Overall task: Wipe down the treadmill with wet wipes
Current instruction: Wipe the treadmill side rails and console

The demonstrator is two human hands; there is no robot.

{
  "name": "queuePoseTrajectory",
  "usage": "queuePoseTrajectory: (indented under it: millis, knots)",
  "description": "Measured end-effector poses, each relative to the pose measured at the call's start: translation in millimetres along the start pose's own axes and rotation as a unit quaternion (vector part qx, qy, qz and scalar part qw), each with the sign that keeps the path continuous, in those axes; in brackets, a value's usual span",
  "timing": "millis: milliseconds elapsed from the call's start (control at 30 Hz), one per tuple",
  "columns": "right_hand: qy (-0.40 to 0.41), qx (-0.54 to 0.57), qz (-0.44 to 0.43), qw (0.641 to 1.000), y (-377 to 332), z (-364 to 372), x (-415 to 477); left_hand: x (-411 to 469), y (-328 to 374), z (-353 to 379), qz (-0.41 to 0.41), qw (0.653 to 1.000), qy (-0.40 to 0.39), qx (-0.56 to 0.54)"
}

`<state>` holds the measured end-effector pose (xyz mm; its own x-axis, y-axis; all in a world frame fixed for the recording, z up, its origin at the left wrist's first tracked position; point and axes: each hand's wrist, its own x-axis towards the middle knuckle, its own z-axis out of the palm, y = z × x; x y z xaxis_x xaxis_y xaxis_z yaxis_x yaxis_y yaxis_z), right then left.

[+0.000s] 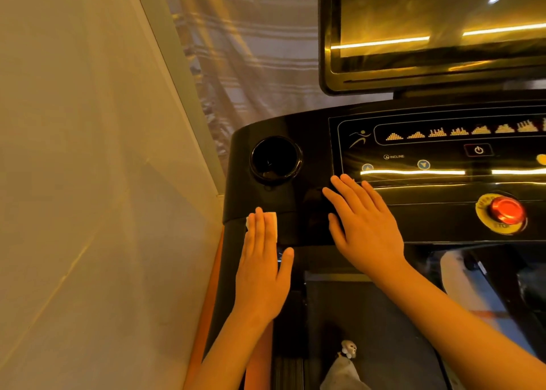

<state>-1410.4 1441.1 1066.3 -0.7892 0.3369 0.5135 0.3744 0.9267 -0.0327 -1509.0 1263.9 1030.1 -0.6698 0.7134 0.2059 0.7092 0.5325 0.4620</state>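
Head view: wipe pressed flat at the console edge

Left hand (263,268) lies flat, fingers straight, pressing the wet wipe (271,222) onto the left front edge of the treadmill console (310,141), below the cup holder (276,159). Right hand (365,227) rests spread, holding nothing. The wipe looks thin and limp, likely to bunch, so flat fingers suit it. The plastic is glossy, and a wall (88,183) stands close on the left.

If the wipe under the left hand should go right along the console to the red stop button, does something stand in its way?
Yes. The right hand lies flat on the console, between the wipe under the left hand and the red stop button. Nothing else visible blocks that path.
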Motion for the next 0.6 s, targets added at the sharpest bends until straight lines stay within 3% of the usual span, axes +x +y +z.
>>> queuePoseTrajectory:
  millis: [133, 467, 600]
  knots:
    - [0.005, 0.001, 0.002, 1.0, -0.9, 1.2, 0.6, -12.6, 4.9, -2.1, -0.008, 1.0, 0.001, -0.026]
    - [0.016, 0.018, 0.008, 1.0, -2.6, 0.7, -1.8, -3.6, 42.1, 9.4, 0.147, 0.989, -0.016, 0.027]
    - [0.013, 0.021, -0.001, 1.0, 1.6, 1.7, -2.7, 8.9, 44.7, 12.5, 0.171, 0.985, -0.003, 0.039]
